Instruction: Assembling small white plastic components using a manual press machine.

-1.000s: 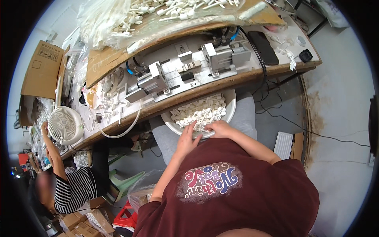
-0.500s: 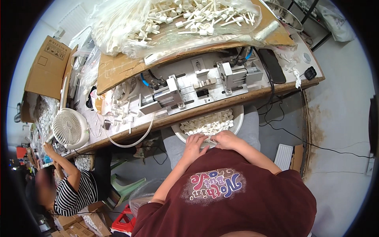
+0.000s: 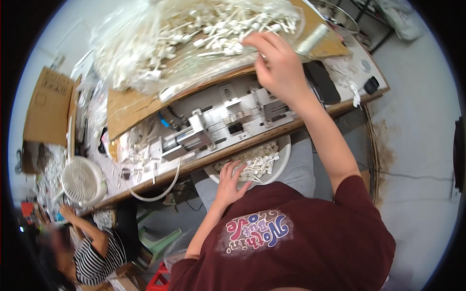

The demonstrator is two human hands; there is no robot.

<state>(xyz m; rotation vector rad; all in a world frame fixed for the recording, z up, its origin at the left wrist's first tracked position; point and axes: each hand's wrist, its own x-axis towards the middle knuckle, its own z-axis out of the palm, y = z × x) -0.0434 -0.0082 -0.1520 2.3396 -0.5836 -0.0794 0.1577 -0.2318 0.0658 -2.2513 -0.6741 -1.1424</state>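
Note:
My right hand [image 3: 281,68] reaches over the heap of white plastic parts [image 3: 213,29], each a thin stem with a round cap, on the bench. Its fingertips come up to the heap's near edge, thumb and forefinger apart with nothing visible between them; motion smears it a little. On my lap stands a white round basket [image 3: 286,157] holding small white plastic pieces [image 3: 259,167]. My left hand [image 3: 228,186] rests at the basket's left side with fingers spread over the pieces.
Below the heap's cardboard sheet [image 3: 119,114] sits a metal clamping fixture [image 3: 189,136] with two cylinders. A black phone [image 3: 323,82] lies to its right. A white fan [image 3: 83,179] stands at the left. Beyond it sits another person in a striped top [image 3: 99,257].
My right hand has left the basket and moved up over the fixture to the heap. My left hand stays at the basket, its fingers now more spread. The view has shifted slightly.

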